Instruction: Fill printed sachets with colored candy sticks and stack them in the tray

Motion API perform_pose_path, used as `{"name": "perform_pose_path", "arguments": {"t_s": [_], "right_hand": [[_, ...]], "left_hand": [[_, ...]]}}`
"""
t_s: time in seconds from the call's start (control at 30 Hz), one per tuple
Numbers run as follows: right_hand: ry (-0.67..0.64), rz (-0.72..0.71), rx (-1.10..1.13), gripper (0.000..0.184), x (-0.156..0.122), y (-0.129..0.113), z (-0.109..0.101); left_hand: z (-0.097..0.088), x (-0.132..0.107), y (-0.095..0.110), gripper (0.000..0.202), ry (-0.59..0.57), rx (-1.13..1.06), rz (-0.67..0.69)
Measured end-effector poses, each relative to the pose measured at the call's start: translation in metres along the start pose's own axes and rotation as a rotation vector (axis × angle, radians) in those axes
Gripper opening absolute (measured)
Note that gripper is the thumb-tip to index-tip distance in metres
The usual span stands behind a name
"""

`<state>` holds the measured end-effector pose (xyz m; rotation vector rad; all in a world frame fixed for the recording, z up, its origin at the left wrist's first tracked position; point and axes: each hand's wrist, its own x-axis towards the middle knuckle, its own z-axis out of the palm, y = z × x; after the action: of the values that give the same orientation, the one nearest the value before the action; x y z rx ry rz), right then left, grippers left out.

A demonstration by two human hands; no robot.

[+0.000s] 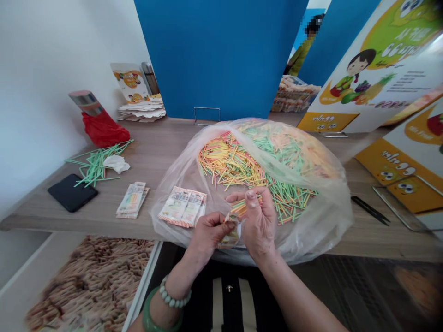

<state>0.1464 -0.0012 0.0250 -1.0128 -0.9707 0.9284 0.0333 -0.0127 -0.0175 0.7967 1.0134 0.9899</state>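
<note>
My left hand (212, 233) pinches a small printed packet (230, 235) between thumb and fingers, just past the table's front edge. A bundle of thin coloured sticks (240, 208) is gripped in my right hand (259, 219), its ends at the packet's mouth. How far the sticks reach inside is hidden by my fingers. Beyond both hands lies a large clear plastic bag (332, 216), spread open, with a heap of yellow, pink and green sticks (231, 159) in it. Several printed packets (182, 206) rest on the bag's near left part, beside my left hand.
To the left are stacked filled packets (132, 199), a black phone (72, 192), loose green sticks (93, 163) and a red bag (104, 129) around a flask. Black tweezers (370, 210) lie right. Below left, an open drawer (152, 258) holds many packets. A person (304, 50) is behind the blue panel (221, 55).
</note>
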Motion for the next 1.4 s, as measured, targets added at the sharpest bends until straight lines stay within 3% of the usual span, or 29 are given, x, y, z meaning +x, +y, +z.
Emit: {"name": "perform_pose_path", "arguments": {"t_s": [0.27, 0.43, 0.57, 0.73, 0.9, 1.07, 1.17, 1.3, 1.4], "right_hand": [[-0.022, 0.09, 0.049, 0.022, -0.007, 0.01, -0.006], [-0.064, 0.116, 0.033, 0.023, -0.006, 0.011, -0.012], [-0.17, 0.091, -0.025, 0.025, -0.004, 0.005, -0.015], [-0.249, 0.021, -0.166, 0.025, -0.001, -0.004, -0.018], [-0.27, 0.099, -0.227, 0.027, -0.002, -0.001, -0.02], [-0.246, 0.207, -0.068, 0.029, -0.004, 0.005, -0.021], [-0.245, 0.258, 0.009, 0.028, -0.005, 0.006, -0.02], [-0.233, 0.292, 0.006, 0.03, -0.005, 0.008, -0.02], [-0.288, 0.287, -0.063, 0.03, -0.005, 0.012, -0.021]], "left_hand": [[0.003, -0.003, 0.002, 0.038, -0.018, -0.186, -0.036], [0.002, -0.005, 0.004, 0.037, -0.031, -0.195, -0.041], [-0.002, -0.003, 0.002, 0.036, -0.078, -0.09, -0.004], [-0.007, -0.003, 0.005, 0.028, -0.1, 0.215, 0.149], [-0.008, -0.006, 0.012, 0.025, -0.155, 0.462, 0.299], [-0.013, -0.005, 0.012, 0.034, -0.128, 0.46, 0.213], [-0.015, -0.004, 0.013, 0.036, -0.152, 0.481, 0.232], [-0.013, -0.007, 0.018, 0.038, -0.234, 0.536, 0.225], [-0.009, -0.009, 0.019, 0.038, -0.227, 0.455, 0.205]]}}
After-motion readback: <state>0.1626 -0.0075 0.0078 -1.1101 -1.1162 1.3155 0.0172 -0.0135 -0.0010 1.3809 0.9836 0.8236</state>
